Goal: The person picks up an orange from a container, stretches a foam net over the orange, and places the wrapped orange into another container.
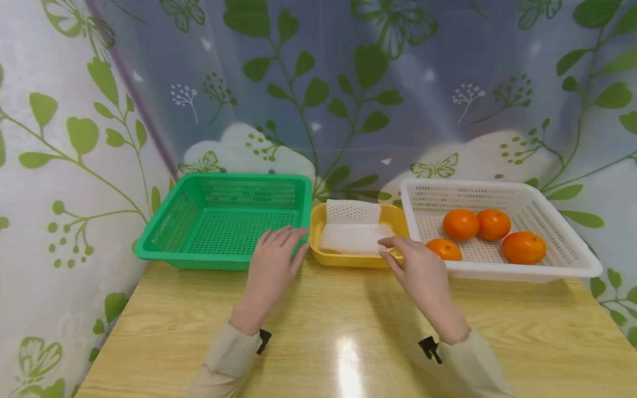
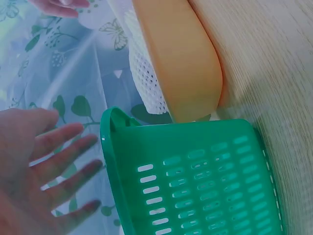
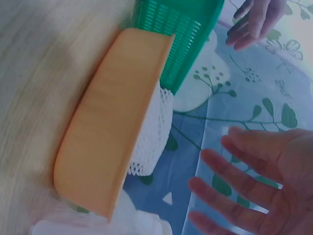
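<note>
My left hand (image 1: 275, 260) is over the front right corner of the green basket (image 1: 199, 257), fingers spread and holding nothing. My right hand (image 1: 422, 268) hovers by the right end of the yellow tray (image 1: 355, 260), thumb and fingers apart. In the right wrist view nothing lies between the right hand's fingers (image 3: 244, 181). White foam netting (image 1: 350, 236) lies in the yellow tray, part of it leaning up against the back wall. Several oranges (image 1: 523, 247) sit in the white basket (image 1: 522, 270) at the right.
The green basket, yellow tray and white basket stand in a row along the back of the wooden table (image 1: 323, 331). Behind them hangs a leaf-patterned curtain (image 1: 328, 127). The yellow tray sits close between its two neighbours.
</note>
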A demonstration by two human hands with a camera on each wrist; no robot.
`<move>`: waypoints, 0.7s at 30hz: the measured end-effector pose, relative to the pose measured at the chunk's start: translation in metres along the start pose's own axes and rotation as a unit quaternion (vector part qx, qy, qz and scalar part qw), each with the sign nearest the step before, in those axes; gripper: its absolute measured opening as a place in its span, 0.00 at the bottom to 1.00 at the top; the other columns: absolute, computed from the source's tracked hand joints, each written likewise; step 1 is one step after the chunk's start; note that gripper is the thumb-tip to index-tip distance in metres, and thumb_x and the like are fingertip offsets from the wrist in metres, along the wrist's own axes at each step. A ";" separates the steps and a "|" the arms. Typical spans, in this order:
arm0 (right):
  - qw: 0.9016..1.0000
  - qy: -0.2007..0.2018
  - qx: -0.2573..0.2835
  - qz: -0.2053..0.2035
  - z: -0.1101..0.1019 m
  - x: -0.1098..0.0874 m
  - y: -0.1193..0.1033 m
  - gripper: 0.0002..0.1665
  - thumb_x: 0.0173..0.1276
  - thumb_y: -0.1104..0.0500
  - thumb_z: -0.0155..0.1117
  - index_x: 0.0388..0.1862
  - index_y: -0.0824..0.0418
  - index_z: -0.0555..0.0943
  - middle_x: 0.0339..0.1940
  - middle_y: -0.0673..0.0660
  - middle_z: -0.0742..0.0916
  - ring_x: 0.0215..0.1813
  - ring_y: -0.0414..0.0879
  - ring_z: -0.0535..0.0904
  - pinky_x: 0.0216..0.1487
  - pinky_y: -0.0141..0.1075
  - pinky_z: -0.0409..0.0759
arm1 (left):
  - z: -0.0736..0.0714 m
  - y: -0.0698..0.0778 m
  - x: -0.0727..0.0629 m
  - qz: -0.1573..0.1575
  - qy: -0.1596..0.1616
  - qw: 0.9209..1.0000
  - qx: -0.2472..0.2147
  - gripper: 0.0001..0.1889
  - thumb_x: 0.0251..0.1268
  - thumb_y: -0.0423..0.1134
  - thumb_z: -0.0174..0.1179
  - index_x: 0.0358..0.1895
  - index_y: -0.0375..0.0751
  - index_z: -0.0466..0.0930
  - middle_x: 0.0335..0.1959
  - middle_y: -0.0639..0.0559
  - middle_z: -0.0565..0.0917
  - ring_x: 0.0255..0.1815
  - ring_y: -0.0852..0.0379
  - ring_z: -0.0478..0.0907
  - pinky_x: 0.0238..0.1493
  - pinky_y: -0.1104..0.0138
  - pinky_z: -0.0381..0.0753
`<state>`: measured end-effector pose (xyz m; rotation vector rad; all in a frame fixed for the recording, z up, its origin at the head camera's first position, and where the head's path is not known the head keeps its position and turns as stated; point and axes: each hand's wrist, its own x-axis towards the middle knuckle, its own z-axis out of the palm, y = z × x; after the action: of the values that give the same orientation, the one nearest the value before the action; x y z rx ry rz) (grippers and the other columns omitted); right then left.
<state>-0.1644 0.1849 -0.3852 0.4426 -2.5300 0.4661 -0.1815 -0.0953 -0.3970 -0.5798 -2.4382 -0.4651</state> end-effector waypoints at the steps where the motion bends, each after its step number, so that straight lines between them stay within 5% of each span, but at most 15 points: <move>1: 1.000 0.013 0.003 -0.001 -0.002 0.001 0.002 0.13 0.63 0.59 0.76 0.47 0.57 0.87 0.39 0.56 0.91 0.19 0.46 0.73 0.15 0.34 0.67 | 0.000 -0.001 0.001 0.010 0.019 1.000 -0.004 0.15 0.72 0.43 0.64 0.56 0.43 0.85 0.51 0.48 0.88 0.53 0.46 0.85 0.59 0.50 0.81; 3: 0.999 0.033 0.004 -0.001 -0.007 0.004 0.007 0.09 0.63 0.61 0.76 0.43 0.57 0.87 0.34 0.54 0.91 0.16 0.43 0.71 0.14 0.31 0.63 | 0.001 -0.001 0.002 0.026 0.051 0.998 -0.010 0.09 0.70 0.39 0.65 0.49 0.42 0.87 0.43 0.49 0.90 0.40 0.49 0.88 0.42 0.59 0.87; 7: 0.999 0.052 -0.004 0.005 -0.019 0.009 0.024 0.06 0.64 0.62 0.75 0.40 0.58 0.88 0.30 0.55 0.90 0.22 0.47 0.82 0.16 0.33 0.69 | 0.001 -0.001 0.003 0.035 0.084 0.996 -0.024 0.04 0.67 0.36 0.67 0.42 0.43 0.88 0.33 0.52 0.90 0.25 0.57 0.85 0.18 0.70 0.77; 12: 0.998 0.004 -0.027 0.048 -0.034 0.017 0.054 0.09 0.65 0.60 0.73 0.44 0.59 0.87 0.36 0.59 0.90 0.17 0.47 0.76 0.14 0.34 0.66 | 0.001 0.003 0.007 0.030 0.095 0.994 -0.032 0.03 0.67 0.36 0.66 0.39 0.44 0.88 0.28 0.55 0.88 0.17 0.63 0.75 0.14 0.74 0.66; 16: 0.993 -0.072 -0.043 0.089 -0.040 0.023 0.077 0.16 0.67 0.56 0.72 0.51 0.60 0.85 0.34 0.61 0.86 0.15 0.45 0.66 0.13 0.35 0.61 | 0.003 0.010 0.014 0.039 0.095 0.994 -0.034 0.03 0.67 0.36 0.67 0.39 0.43 0.88 0.29 0.55 0.88 0.18 0.63 0.77 0.15 0.74 0.68; 21: 0.973 -0.186 -0.044 0.133 -0.039 0.030 0.100 0.26 0.68 0.50 0.71 0.60 0.62 0.80 0.44 0.65 0.85 0.30 0.55 0.77 0.23 0.45 0.75 | 0.007 0.025 0.026 0.053 0.078 0.994 -0.048 0.03 0.69 0.37 0.66 0.40 0.44 0.88 0.32 0.55 0.89 0.25 0.61 0.83 0.16 0.74 0.71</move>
<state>-0.2111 0.2828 -0.3615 0.1654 -2.9790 0.3940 -0.1913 -0.0633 -0.3822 -0.6829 -2.2342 -0.5654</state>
